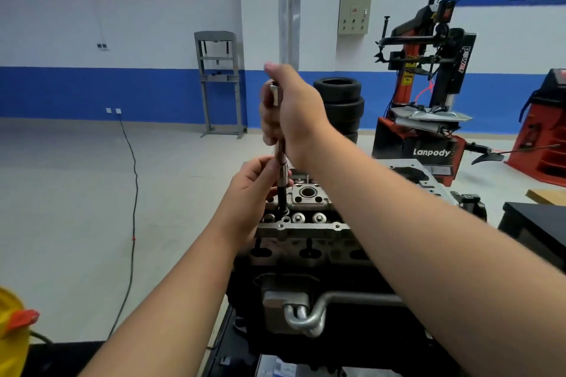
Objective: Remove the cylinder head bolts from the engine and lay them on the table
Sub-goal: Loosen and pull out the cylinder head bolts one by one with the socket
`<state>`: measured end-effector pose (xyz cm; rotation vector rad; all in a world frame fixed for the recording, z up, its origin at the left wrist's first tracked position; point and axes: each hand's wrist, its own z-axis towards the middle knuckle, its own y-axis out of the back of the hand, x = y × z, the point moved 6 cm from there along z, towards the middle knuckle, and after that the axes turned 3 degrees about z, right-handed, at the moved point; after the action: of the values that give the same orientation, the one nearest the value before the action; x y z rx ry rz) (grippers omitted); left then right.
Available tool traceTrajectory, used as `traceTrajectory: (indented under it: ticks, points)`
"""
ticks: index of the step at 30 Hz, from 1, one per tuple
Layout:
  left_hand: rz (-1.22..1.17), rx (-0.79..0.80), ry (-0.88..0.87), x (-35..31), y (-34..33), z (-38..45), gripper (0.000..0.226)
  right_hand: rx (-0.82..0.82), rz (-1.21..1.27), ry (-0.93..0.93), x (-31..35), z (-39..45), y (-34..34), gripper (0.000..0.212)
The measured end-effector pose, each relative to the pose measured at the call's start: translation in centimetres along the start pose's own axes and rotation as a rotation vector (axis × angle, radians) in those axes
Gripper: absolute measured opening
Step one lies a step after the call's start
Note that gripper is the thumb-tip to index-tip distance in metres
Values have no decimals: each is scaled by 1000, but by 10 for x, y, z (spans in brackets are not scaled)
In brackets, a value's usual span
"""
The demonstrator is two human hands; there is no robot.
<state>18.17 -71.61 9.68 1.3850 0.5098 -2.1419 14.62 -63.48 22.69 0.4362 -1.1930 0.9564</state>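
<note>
One cable (133,193) trails over the floor at left. The left hand (251,190) pinches the lower shaft of one long socket wrench (281,162), which stands upright with its tip in the cylinder head (306,223). The right hand (294,113) is clenched round the wrench's top. Three round valve caps (297,218) show beside the tip. No bolt can be made out. Four stacked tyres (341,107) stand behind.

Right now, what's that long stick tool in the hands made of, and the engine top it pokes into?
The long tool looks like steel: shiny silver up top, darker toward the tip. The engine top looks like cast aluminium, pale grey and dull rather than mirror-bright. Neither is certain from looks alone.
</note>
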Motion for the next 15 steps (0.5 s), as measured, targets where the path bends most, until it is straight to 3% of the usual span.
traceTrajectory:
  ticks: [3, 7, 10, 13, 15]
  points:
    - [21, 67, 20, 0, -3, -1, 35, 141, -49, -94, 0, 1, 2, 41]
    - [12, -29, -29, -4, -1, -1, 23, -170, -214, 55, -2, -13, 1, 35]
    - [26, -69, -53, -4, 1, -1, 39, -262, -139, 127, -6, -15, -1, 37]
    - [1, 3, -21, -4, -1, -2, 25, -76, -51, 6, -5, 0, -1, 40]
    - [44, 56, 6, -3, -3, -2, 33, 111, -23, -80, -3, 5, -1, 43]
